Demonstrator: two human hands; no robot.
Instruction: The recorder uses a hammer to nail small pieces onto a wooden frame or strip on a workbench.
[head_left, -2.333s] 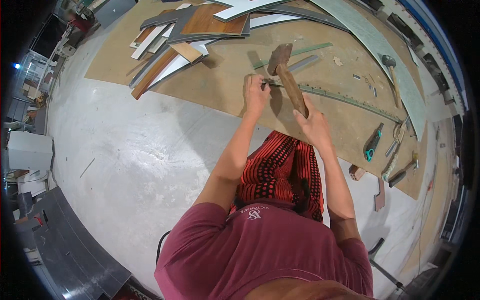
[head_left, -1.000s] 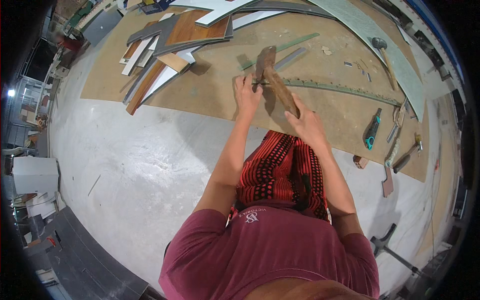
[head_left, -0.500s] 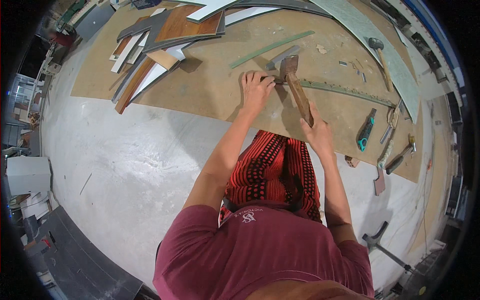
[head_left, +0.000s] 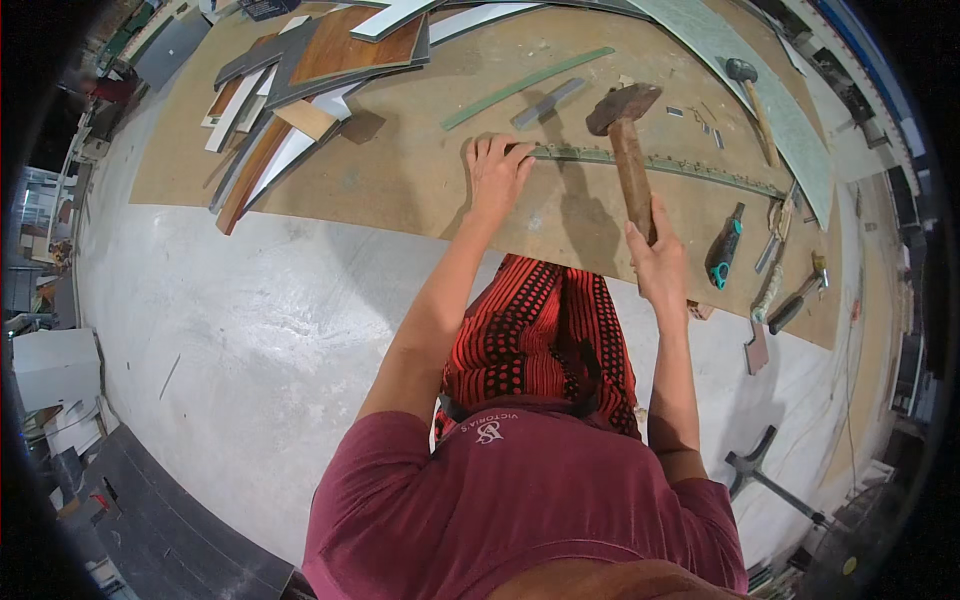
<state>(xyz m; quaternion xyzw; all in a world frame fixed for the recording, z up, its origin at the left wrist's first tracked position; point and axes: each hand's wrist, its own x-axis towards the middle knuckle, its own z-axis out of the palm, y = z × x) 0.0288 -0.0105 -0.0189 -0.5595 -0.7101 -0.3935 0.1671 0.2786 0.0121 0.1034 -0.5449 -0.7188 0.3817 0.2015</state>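
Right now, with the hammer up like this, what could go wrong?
The left hand presses the long metal strip close to where the hammer in the right hand is raised, so a stray blow could hit the fingers. The strip might also jump or shift when struck.

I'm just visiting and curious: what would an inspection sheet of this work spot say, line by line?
Surface: brown board lying on a grey concrete floor.
Job's things: hammer with wooden handle; long metal strip lying across the board.
Clutter: stacked panel offcuts, green strip, second hammer, teal-handled tool, other small hand tools at the board's right end.
Grippers: left hand presses on the strip's end; right hand grips the hammer handle, head raised above the strip.
Cables: nothing seen.
Surroundings: white boxes and dark sheets at the left edge.
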